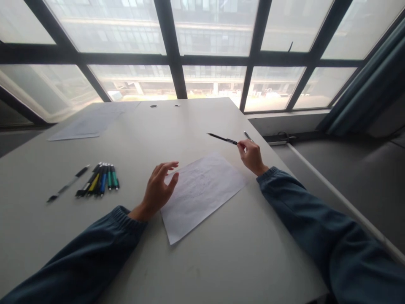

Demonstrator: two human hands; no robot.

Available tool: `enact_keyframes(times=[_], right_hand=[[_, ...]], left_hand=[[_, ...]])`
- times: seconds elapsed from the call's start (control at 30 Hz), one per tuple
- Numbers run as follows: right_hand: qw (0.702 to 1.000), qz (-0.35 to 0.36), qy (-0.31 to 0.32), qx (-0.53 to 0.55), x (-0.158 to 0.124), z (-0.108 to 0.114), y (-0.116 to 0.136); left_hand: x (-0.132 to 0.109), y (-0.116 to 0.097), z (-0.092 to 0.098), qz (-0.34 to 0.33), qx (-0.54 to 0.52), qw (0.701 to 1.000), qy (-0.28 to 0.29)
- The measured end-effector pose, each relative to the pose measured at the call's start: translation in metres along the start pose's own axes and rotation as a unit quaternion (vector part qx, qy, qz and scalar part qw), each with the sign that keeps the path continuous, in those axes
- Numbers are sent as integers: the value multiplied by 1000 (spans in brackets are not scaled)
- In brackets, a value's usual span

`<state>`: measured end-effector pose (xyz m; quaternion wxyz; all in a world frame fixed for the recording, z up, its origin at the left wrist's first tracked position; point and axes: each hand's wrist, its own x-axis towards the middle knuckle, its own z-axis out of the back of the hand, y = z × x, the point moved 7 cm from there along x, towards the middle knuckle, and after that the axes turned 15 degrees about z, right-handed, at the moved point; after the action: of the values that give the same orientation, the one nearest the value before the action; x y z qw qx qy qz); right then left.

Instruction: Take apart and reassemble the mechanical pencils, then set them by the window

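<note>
My right hand [251, 157] pinches one end of a slim black pen [223, 138] above the right side of the table; its thin tip points left. Just behind that hand lies a short dark stick-like object [247, 136], partly hidden by the fingers. My left hand [160, 185] is at the left edge of a white sheet of paper [193, 211], fingers spread and curved, holding nothing. Faint marks show on the sheet. Left of it lies a bunch of pens [103, 179] in black, yellow, blue and green, with a single clear-and-black pen [68, 184] beside them.
More white papers [85, 122] lie at the far left of the white table [205, 270]. Two small round fittings [153, 106] sit near its back edge. Dark-framed windows [177, 59] stand behind, a blue curtain [354, 93] at right. A white pipe [335, 190] runs beside the table.
</note>
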<state>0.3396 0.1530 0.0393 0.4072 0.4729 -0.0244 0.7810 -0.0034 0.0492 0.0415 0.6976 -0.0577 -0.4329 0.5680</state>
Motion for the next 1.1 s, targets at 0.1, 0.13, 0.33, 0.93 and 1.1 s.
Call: enact_keyframes(times=[0.1, 0.13, 0.33, 0.93, 1.1], right_hand=[[989, -109, -35, -99, -1, 28, -61], [980, -150, -34, -127, -4, 37, -78], [939, -272, -16, -209, -21, 60, -129], [921, -297, 82, -238, -27, 41, -136], [925, -283, 94, -233, -26, 39, -136]], left_hand=[[0, 2, -3, -21, 7, 1000, 7], [0, 2, -4, -29, 10, 999, 12], [0, 2, -8, -38, 9, 998, 39], [0, -1, -9, -19, 34, 997, 64], [-1, -1, -9, -19, 32, 997, 65]])
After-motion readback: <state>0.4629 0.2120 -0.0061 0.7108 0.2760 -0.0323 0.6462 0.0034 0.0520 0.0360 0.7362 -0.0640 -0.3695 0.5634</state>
